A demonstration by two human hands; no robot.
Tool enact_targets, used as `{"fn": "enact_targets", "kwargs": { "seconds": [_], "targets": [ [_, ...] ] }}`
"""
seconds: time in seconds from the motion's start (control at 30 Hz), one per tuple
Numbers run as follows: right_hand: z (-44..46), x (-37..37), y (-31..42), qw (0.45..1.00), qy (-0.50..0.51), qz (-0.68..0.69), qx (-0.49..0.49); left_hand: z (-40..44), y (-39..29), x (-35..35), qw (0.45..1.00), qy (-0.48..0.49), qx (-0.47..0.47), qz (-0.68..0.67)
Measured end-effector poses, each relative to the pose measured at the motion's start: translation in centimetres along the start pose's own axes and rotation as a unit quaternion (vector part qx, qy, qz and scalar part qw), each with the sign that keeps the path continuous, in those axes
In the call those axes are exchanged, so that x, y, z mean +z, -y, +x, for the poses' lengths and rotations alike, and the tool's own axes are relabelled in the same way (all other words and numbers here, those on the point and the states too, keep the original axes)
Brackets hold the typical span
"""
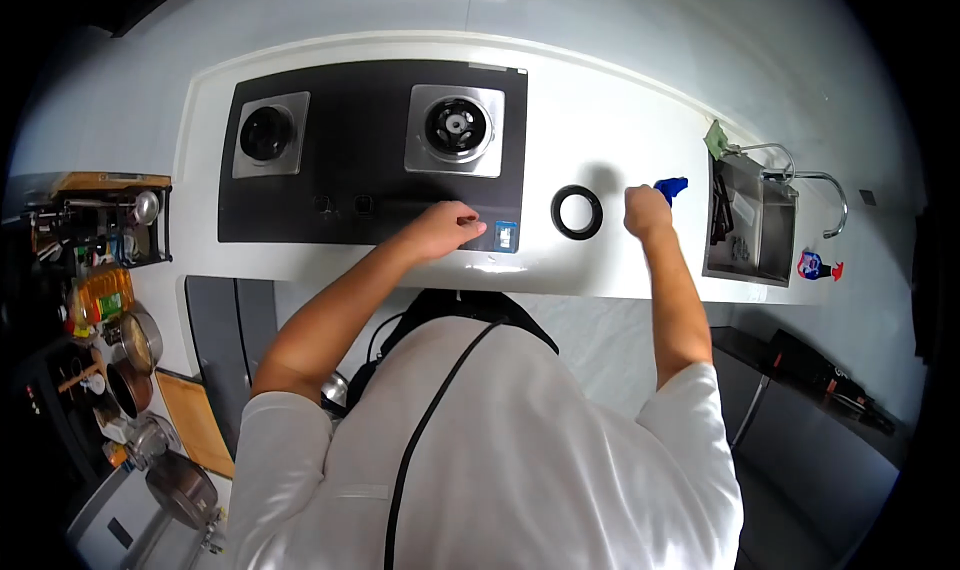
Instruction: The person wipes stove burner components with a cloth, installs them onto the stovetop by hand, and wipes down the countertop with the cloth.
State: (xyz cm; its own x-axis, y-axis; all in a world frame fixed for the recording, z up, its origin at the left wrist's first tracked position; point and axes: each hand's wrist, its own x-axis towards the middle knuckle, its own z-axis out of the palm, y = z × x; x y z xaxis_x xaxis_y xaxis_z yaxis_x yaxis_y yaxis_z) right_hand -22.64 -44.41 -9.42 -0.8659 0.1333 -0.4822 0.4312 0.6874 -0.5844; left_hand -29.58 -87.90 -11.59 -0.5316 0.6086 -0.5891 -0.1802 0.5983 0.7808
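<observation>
My left hand (444, 231) hovers over the front edge of the dark gas stove (345, 140), just left of a blue and white label (506, 236). Its fingers are loosely curled, with a gap between thumb and forefinger and nothing plainly held. Above the white counter, my right hand (648, 212) is closed in a fist. A bright blue cloth (672, 186) sticks out on its far right side; the gripped part is hidden. Between my hands, a black ring (577, 188), apparently a burner ring, lies on the counter (620, 120).
Two burners (457, 125) sit on the stove. At the right are a steel sink (775, 225), a curved faucet (842, 208), a green cloth (716, 140) and a spray bottle (814, 265) with a red trigger. Several pots (182, 488) stand at the lower left.
</observation>
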Motion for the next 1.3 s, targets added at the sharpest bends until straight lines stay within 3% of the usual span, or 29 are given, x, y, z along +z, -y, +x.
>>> {"fn": "enact_targets", "kwargs": {
  "seconds": [0.07, 0.1, 0.13, 0.17, 0.3, 0.43, 0.77, 0.9, 1.07, 1.17, 1.3],
  "targets": [
    [-0.7, 1.2, 0.0, 0.981, -0.078, -0.179, -0.01, 0.3, 0.5, 0.3, 0.994, -0.041, 0.059, 0.084],
    [0.0, 0.3, 1.3, 0.998, -0.04, 0.03, -0.035, 0.3, -0.4, -0.1, 0.996, -0.046, 0.042, 0.062],
    [-1.4, -0.8, 3.0, 0.969, -0.002, 0.245, -0.039, -0.8, -1.9, -0.2, 0.998, -0.033, 0.02, 0.041],
    [-2.6, -2.5, 6.0, 0.882, 0.095, 0.455, -0.079, -1.1, -3.1, -0.4, 0.999, -0.026, 0.003, 0.025],
    [-1.8, -3.8, 6.1, 0.683, 0.218, 0.635, -0.287, -0.1, -6.5, 0.5, 0.995, -0.07, 0.066, 0.036],
    [-0.8, -3.7, 5.3, 0.617, 0.254, 0.664, -0.339, 0.6, -10.2, 1.4, 0.994, -0.045, 0.092, -0.026],
    [-2.4, -4.2, 6.3, 0.695, 0.217, 0.622, -0.289, 1.2, -16.3, 3.0, 0.984, 0.028, 0.14, -0.103],
    [-3.0, -2.6, 8.2, 0.797, 0.149, 0.533, -0.241, 0.8, -17.0, 2.7, 0.972, 0.052, 0.132, -0.19],
    [-2.4, 2.5, 11.0, 0.914, 0.119, 0.344, -0.18, 1.1, -13.5, 3.2, 0.94, 0.028, 0.076, -0.332],
    [-2.2, 5.8, 12.4, 0.942, 0.092, 0.276, -0.17, 1.0, -10.6, 2.4, 0.944, 0.004, 0.03, -0.328],
    [-1.5, 9.4, 13.7, 0.938, 0.123, 0.285, -0.154, 0.8, -7.3, 1.1, 0.928, -0.005, -0.016, -0.373]
  ]
}}
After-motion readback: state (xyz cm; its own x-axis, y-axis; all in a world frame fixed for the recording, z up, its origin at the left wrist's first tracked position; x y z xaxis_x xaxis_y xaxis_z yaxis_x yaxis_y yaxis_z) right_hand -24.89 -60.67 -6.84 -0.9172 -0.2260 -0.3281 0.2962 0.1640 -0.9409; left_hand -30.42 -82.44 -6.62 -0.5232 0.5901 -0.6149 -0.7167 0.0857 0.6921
